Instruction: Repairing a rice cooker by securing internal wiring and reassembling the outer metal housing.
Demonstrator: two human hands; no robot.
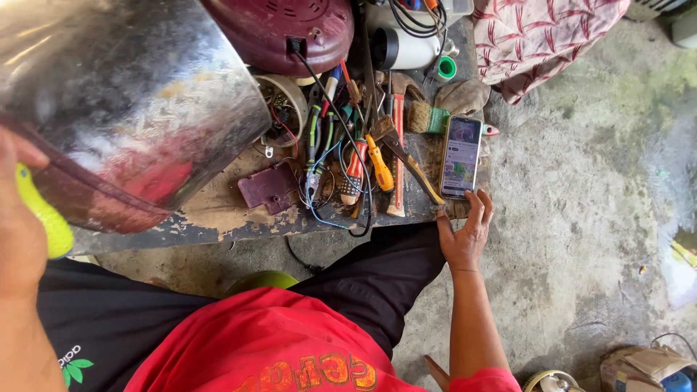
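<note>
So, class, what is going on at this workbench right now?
A person sits at a low wooden board crowded with screwdrivers, pliers and wires. The left hand grips a yellow-green handle against a shiny metal pot held close to the camera. The right hand touches the bottom edge of a lit phone.

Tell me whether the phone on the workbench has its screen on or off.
On. The phone lies flat at the bench's right end, its screen lit with colourful content, and the right hand touches its lower edge.

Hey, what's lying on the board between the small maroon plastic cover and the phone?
In the head view, between the maroon cover and the phone lies a heap of hand tools: pliers, screwdrivers and blue wire.
</note>
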